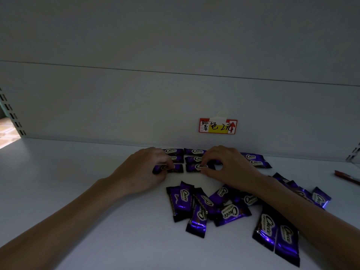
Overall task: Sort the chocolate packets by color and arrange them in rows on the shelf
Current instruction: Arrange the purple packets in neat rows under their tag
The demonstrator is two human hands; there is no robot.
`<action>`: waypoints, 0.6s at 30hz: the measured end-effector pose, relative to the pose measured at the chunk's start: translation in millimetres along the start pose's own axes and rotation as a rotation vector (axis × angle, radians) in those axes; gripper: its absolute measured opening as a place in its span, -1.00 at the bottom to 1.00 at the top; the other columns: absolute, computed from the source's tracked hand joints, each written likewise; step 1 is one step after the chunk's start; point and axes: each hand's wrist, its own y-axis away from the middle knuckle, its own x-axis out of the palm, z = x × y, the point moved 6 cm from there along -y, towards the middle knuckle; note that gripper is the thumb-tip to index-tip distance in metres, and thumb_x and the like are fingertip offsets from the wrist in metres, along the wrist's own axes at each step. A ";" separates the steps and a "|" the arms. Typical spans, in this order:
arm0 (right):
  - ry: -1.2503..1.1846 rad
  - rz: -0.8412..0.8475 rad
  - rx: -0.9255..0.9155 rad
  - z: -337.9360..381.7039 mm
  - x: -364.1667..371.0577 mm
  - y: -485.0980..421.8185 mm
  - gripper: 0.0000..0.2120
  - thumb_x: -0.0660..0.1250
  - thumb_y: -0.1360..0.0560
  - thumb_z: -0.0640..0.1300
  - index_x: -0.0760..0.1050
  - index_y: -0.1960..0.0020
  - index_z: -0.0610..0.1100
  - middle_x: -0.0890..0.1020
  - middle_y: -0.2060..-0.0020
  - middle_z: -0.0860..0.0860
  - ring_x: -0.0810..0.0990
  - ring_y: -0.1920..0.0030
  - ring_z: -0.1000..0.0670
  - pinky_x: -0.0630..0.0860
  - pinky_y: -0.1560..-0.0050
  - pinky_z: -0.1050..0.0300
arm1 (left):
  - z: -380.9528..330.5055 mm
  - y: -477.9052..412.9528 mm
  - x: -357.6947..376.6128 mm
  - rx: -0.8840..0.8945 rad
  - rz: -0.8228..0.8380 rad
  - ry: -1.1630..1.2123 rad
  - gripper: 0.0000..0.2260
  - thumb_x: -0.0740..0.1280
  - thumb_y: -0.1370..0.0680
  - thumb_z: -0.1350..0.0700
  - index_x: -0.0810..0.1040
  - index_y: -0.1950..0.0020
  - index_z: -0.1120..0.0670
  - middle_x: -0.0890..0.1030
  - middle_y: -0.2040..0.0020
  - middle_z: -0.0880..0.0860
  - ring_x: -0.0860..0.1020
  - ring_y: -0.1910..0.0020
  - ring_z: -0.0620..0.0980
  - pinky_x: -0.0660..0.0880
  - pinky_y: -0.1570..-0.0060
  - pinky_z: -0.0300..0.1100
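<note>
While glossy purple packets [224,210] lie heaped, left hand [145,170] and right hand [230,166] each pinch one.

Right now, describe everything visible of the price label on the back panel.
The price label is a rectangular paper-like card: red border, white left part, yellow centre, red up-arrow at right, black handwriting across it. It lies flat on the grey-white back panel, held by a pale tab at its top, above the rows of purple packets, touching none.
</note>
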 end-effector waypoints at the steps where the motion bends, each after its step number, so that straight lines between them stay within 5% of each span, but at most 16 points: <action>1: 0.013 -0.001 -0.003 0.6 0.1 -0.4 -0.84 0.38 -0.44 -0.05 0.60 0.04 -0.10 0.62 0.04 0.02 0.53 0.02 0.03 0.49 -0.04 0.01 | 1.1 -0.2 0.4 0.003 -0.001 -0.001 -0.80 0.30 -0.43 0.11 0.60 -0.01 -0.07 0.57 0.01 -0.15 0.48 -0.01 -0.17 0.46 -0.03 -0.09; 6: 0.050 -0.021 0.004 2.9 1.5 -1.6 -0.82 0.37 -0.45 -0.05 0.59 0.02 -0.13 0.62 0.05 -0.02 0.54 0.03 0.01 0.49 -0.03 -0.03 | 5.6 -1.4 0.8 -0.012 0.012 0.006 -0.72 0.18 -0.37 0.05 0.59 0.00 -0.11 0.56 0.01 -0.15 0.49 -0.01 -0.17 0.47 -0.02 -0.11; 18: 0.020 -0.024 -0.046 4.4 3.4 -0.8 -0.83 0.36 -0.41 -0.08 0.61 0.06 -0.13 0.63 0.11 -0.04 0.56 0.07 -0.04 0.52 0.02 -0.10 | 4.4 -3.9 2.7 0.018 -0.011 -0.005 -0.84 0.29 -0.49 0.11 0.60 -0.02 -0.04 0.58 0.03 -0.12 0.49 0.02 -0.14 0.43 0.03 -0.20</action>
